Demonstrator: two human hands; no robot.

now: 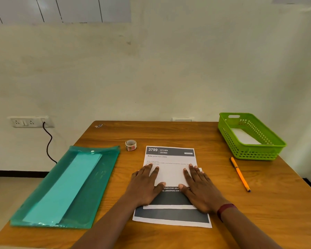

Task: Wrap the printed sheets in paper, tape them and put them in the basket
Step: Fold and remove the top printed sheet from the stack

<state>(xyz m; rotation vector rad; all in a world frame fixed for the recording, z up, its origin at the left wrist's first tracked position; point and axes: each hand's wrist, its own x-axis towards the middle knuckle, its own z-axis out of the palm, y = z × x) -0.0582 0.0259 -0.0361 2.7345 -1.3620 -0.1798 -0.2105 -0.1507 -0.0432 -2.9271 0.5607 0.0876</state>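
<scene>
**Both hands pressing flat on the sheets**

At the middle of the table [169, 133], the printed sheets [170, 159] are lying in a loose stack, one showing a dark band just nearer the person than the top one. The left hand [145, 184] and right hand [201, 187] are resting palm-down on the sheets, fingers spread and gripping nothing; between them a folded white piece [171, 176] is lying on the top sheet. Left of the sheets and just beyond their far corner, a tape roll [130, 145] is sitting on the wood. Farther left of the sheets, a green folder [97, 180] is holding pale paper [66, 187]. Right of the sheets, a pen [240, 174] is lying apart from them, and beyond it the basket [255, 151] is standing with a white item [243, 136] inside. A band [224, 210] is circling the right wrist.
</scene>
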